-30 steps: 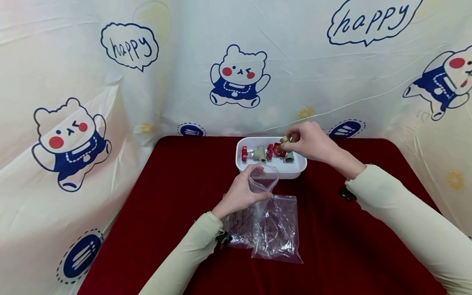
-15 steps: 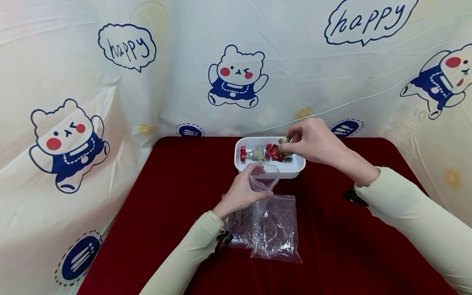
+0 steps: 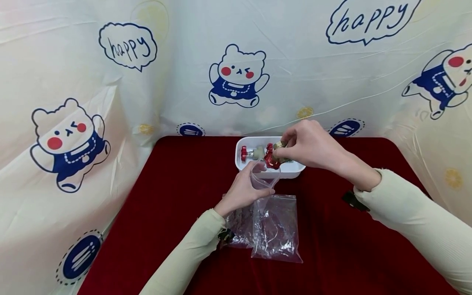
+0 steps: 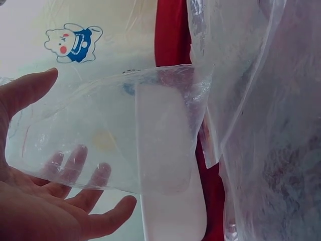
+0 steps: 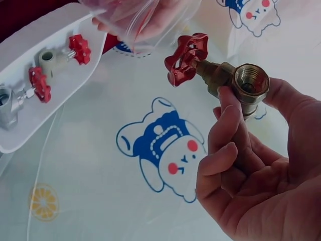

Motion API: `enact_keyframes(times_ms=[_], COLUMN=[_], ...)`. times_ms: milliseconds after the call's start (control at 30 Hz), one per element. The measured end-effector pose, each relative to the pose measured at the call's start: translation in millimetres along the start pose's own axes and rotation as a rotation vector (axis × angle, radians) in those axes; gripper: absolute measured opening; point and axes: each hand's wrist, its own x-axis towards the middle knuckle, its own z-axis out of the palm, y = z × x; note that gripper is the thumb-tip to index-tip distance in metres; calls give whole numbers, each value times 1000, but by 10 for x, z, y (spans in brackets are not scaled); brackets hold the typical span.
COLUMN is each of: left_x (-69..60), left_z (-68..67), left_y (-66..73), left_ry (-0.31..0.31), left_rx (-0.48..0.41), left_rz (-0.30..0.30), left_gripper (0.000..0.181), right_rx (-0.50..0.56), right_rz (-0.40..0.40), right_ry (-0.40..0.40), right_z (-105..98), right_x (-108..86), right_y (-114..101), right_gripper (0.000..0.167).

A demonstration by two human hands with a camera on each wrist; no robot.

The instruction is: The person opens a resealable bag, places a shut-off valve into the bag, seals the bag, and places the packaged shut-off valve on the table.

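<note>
My right hand pinches a brass valve with a red handwheel, which points toward the bag in the head view. My left hand holds a clear plastic bag spread at its mouth, with fingers seen through the film in the left wrist view. Behind the bag stands the white tray. Two valves with red handwheels lie in it: a pale green one and a silver one.
More clear bags lie flat on the dark red cloth just in front of the left hand. A printed curtain with cartoon bears hangs behind the table and along both sides.
The right hand has carried the brass valve a little left and down, so its red handwheel is now beside the bag's mouth. The left hand has hardly moved.
</note>
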Motion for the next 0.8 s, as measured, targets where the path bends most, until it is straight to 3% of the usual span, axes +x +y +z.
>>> enact_keyframes(times_ms=[267, 800], left_x=[15, 29], left_z=[-15, -19], left_y=[40, 73], left_ry=[8, -3], left_rx=[13, -63], left_rz=[-20, -1], left_gripper=[92, 86], right_rx=[-18, -67], right_rz=[-7, 23], right_ry=[-25, -68], right_z=[91, 297], right_x=[20, 114], right_y=[-62, -48], right_gripper=[14, 17])
